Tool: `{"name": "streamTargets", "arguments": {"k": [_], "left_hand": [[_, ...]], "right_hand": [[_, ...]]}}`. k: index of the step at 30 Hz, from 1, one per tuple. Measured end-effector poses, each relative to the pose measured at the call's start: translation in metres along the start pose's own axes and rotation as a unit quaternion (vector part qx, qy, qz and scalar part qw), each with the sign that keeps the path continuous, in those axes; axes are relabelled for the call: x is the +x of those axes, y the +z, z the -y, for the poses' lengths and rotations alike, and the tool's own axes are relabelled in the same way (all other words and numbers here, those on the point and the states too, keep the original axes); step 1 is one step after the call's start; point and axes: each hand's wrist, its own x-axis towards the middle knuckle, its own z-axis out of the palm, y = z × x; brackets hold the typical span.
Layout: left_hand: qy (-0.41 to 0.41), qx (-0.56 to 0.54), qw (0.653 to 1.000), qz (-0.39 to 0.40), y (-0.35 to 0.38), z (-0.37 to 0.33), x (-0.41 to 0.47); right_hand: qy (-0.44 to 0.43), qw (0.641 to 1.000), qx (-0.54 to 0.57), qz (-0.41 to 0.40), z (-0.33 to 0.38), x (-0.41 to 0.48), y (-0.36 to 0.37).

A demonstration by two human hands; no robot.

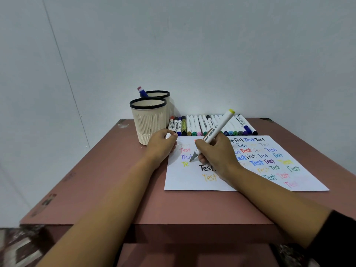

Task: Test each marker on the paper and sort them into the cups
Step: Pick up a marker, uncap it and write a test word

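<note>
A white marker with a yellow end (213, 134) is gripped in the right hand (215, 157), and its grey tip is set on the white sheet of paper (246, 170).

The tip is placed beside an unfinished yellow "Te" near the sheet's left edge, among many coloured "Test" words. The left hand (161, 143) is curled round a small white cap (168, 135) and rested at the sheet's upper left corner, just beside a cream slatted plastic cup with a black rim (149, 122). A second matching cup (163, 97) is stood close behind it, with a blue-capped marker (142, 91) leaned inside. A row of capped markers (198, 126) is laid beyond the paper on the reddish-brown surface (115, 189).
</note>
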Motion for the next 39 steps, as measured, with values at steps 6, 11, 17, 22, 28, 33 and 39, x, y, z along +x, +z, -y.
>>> {"name": "streamTargets", "arguments": {"k": [6, 11, 17, 22, 28, 33, 39], "left_hand": [[0.004, 0.004, 1.0, -0.001, -0.0001, 0.0004, -0.0003], [0.005, 0.006, 1.0, -0.001, 0.0004, -0.0001, 0.0003], [0.004, 0.003, 1.0, 0.003, 0.0001, -0.0003, 0.0], [0.004, 0.008, 1.0, 0.001, 0.0005, 0.0, 0.0003], [0.001, 0.008, 1.0, 0.002, 0.0, 0.0004, 0.0005], [-0.002, 0.005, 1.0, 0.007, 0.0, 0.0005, 0.0004], [0.001, -0.009, 1.0, 0.009, -0.0007, -0.0012, -0.0015]], "right_hand": [[-0.002, 1.0, -0.014, 0.0, -0.0013, 0.0013, -0.0001], [0.0, 1.0, -0.011, 0.013, -0.0007, 0.0004, 0.0002], [-0.001, 1.0, 0.005, -0.03, -0.0039, 0.0043, -0.0012], [-0.005, 1.0, -0.021, -0.016, -0.003, 0.0043, -0.0015], [0.015, 0.999, 0.026, -0.015, -0.0019, 0.0041, -0.0022], [-0.001, 1.0, -0.008, -0.021, -0.0035, 0.0041, -0.0009], [0.03, 0.998, 0.046, -0.031, -0.0026, 0.0062, -0.0043]]}}
